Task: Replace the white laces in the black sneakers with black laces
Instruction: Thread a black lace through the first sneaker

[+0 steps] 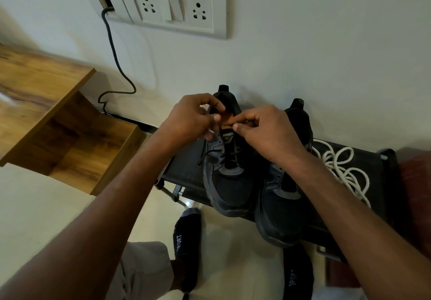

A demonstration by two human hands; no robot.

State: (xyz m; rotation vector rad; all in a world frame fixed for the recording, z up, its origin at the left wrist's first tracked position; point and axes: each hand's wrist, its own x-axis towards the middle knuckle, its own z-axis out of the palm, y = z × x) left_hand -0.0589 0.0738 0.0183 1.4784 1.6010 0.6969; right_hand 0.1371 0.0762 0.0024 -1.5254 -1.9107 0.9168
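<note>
Two black sneakers stand side by side on a low black rack [186, 173], toes toward me. The left sneaker [229, 187] has a black lace [211, 154] threaded through its eyelets, one loose end hanging off its left side. My left hand [191, 119] and my right hand [263, 131] meet over its tongue, fingers pinched on the upper ends of the black lace near an orange tag [228, 120]. The right sneaker [279, 213] shows no lace; my right forearm covers part of it. White laces [342, 171] lie in a loose tangle on the rack to the right.
A wooden shelf unit [58, 122] stands to the left. A wall socket panel [177, 8] with a dark cable [114, 52] hangs above. My feet in dark socks [187, 236] rest on the pale tiled floor under the rack. The wall is right behind the sneakers.
</note>
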